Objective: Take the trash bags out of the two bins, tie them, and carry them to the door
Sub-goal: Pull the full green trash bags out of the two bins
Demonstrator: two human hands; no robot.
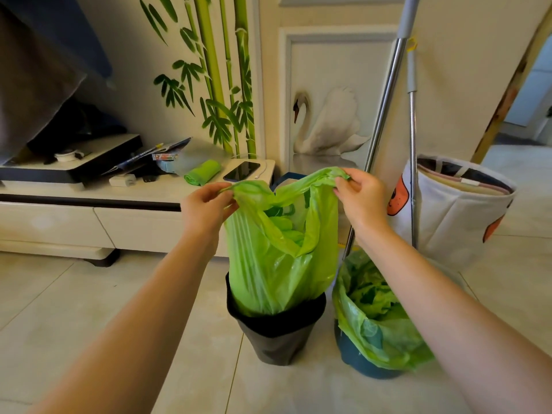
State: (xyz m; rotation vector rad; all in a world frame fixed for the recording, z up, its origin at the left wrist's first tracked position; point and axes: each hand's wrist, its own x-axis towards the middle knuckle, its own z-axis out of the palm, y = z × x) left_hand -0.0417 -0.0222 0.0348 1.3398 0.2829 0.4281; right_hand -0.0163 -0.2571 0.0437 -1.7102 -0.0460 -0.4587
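Two bins on floor, side by side: left bin (276,333), right bin (363,363). Bag (277,249) partly in left bin, top held up by left hand (206,209) and right hand (360,194). Second bag (376,321) in right bin. Low cabinet (89,216) far left, phone (241,170) on it. Basket (454,210) far right, poles (388,94) before it

a translucent green trash bag (277,249) stands pulled up, its mouth stretched open, its bottom inside a black bin (276,333) on the floor. just beside it, a second green bag (379,333) lines a blue bin (358,363).
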